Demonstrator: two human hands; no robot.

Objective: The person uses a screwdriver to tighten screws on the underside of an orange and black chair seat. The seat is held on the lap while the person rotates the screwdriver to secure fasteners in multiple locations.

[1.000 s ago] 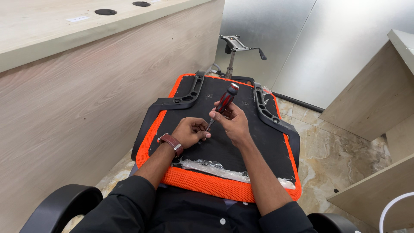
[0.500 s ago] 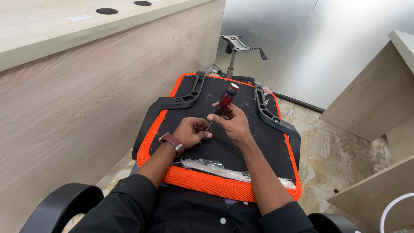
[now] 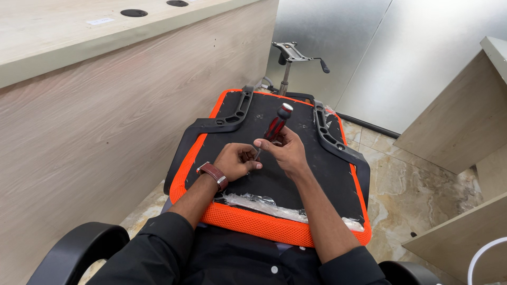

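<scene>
Two hands work a screwdriver on an upturned chair seat resting on the person's lap.

The right hand grips the red-and-black screwdriver, tip hidden behind the curled left hand, on the orange-edged chair seat.

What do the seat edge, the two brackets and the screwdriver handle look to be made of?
Seat edge: orange mesh fabric, with a visible weave. Brackets: likely black moulded plastic, matte with slots. Screwdriver handle: glossy red and black, probably plastic, with a silvery cap.

One screwdriver; one seat cushion; two armrest brackets; two hands.
</scene>
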